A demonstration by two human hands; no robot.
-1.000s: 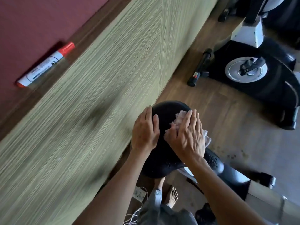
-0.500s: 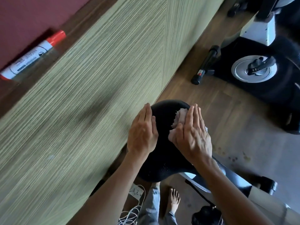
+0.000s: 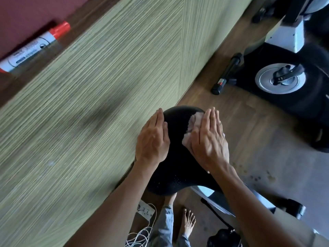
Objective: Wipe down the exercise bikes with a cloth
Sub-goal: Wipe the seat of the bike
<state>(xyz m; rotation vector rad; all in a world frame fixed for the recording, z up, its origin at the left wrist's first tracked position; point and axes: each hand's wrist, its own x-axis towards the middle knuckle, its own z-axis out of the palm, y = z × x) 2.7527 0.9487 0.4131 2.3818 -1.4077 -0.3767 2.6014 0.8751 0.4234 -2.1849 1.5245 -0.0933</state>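
both hands lie flat, fingers straight: left hand (image 3: 153, 139) on the smooth black saddle (image 3: 175, 168), right hand (image 3: 209, 139) pressing a fuzzy pale cloth (image 3: 193, 122).

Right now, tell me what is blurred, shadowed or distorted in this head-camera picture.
Head view: the striped green panel is smeared by motion blur, with a soft dark shadow across it; the marker is also blurred. The left hand, the right hand pressing the cloth and the black seat are fairly sharp. Wide-angle distortion tilts the second bike; its black body is dim.
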